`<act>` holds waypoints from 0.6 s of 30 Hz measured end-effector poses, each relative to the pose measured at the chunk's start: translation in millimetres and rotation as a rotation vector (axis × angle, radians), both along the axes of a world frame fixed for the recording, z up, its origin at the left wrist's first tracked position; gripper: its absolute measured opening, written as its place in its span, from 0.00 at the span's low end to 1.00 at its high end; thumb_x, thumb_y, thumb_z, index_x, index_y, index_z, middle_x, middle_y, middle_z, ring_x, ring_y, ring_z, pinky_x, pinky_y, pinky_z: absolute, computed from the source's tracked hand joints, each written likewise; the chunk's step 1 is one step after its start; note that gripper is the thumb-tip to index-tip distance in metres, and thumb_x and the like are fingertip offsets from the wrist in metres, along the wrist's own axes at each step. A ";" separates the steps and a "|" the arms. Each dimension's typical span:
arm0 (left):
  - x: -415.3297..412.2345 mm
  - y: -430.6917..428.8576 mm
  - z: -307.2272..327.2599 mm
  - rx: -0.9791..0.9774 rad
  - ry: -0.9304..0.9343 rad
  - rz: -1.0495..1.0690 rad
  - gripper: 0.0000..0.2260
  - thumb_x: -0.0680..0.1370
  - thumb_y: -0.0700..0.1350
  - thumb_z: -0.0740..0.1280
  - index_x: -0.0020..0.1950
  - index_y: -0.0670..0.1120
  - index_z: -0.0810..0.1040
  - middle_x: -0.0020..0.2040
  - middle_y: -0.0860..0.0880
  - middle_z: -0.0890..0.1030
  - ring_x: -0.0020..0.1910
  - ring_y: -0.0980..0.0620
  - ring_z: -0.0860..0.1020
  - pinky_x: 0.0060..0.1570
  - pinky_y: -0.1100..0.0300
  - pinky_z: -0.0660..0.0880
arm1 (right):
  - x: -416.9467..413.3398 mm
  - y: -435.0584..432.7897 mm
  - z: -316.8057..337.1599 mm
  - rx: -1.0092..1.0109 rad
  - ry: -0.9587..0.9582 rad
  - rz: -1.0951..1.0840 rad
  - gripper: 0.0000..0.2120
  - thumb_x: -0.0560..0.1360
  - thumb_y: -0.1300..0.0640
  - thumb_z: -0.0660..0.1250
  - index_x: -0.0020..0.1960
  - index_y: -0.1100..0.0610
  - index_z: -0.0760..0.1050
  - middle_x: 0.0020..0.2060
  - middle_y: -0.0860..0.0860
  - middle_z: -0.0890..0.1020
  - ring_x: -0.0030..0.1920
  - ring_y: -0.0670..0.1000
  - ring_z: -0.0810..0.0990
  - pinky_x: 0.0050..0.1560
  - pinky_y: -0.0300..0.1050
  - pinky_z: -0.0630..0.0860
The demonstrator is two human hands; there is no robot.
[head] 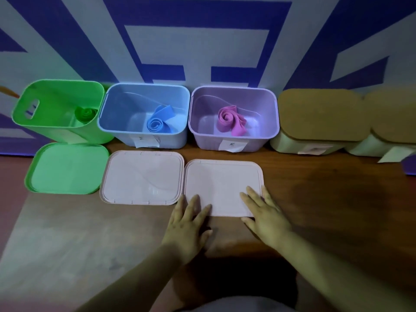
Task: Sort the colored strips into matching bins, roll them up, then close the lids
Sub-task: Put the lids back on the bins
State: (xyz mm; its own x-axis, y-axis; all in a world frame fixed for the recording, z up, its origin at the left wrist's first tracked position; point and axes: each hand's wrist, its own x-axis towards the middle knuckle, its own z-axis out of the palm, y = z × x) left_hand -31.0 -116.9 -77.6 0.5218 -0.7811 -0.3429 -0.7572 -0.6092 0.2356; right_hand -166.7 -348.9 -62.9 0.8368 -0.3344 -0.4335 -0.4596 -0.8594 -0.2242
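Head view: left hand [190, 221] and right hand [266, 213] press flat on the pink lid [222, 183]; ungripped, it may slip or seat crooked.

5 bins [202, 143], 3 loose lids [141, 176], 3 rolled strips [229, 119], 2 hands [186, 224]
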 end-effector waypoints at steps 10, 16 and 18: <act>-21.1 2.3 7.1 0.032 0.104 0.093 0.28 0.79 0.65 0.52 0.78 0.62 0.50 0.81 0.54 0.43 0.78 0.36 0.39 0.77 0.45 0.48 | -18.2 0.6 -8.9 -0.063 -0.072 0.073 0.32 0.75 0.44 0.69 0.75 0.50 0.66 0.75 0.48 0.68 0.76 0.60 0.62 0.69 0.50 0.69; -56.9 5.0 18.8 -0.019 0.088 0.151 0.29 0.77 0.61 0.59 0.77 0.63 0.54 0.80 0.51 0.54 0.75 0.37 0.55 0.75 0.45 0.58 | -52.3 1.1 0.4 0.035 -0.048 0.047 0.32 0.80 0.41 0.59 0.79 0.47 0.51 0.79 0.43 0.54 0.80 0.53 0.46 0.75 0.45 0.57; -63.8 5.9 24.5 -0.050 0.046 0.186 0.26 0.77 0.58 0.61 0.74 0.63 0.59 0.78 0.52 0.60 0.68 0.40 0.63 0.68 0.46 0.68 | -68.3 -2.1 4.5 0.066 -0.074 0.057 0.34 0.79 0.41 0.61 0.80 0.46 0.50 0.79 0.43 0.54 0.80 0.51 0.46 0.75 0.44 0.56</act>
State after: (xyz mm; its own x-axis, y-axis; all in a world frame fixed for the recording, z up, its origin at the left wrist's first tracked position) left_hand -94.8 -111.0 -53.0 0.6433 -0.6896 -0.3327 -0.6204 -0.7241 0.3013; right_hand -235.0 -351.0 -58.4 0.8839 -0.2584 -0.3898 -0.3909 -0.8657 -0.3126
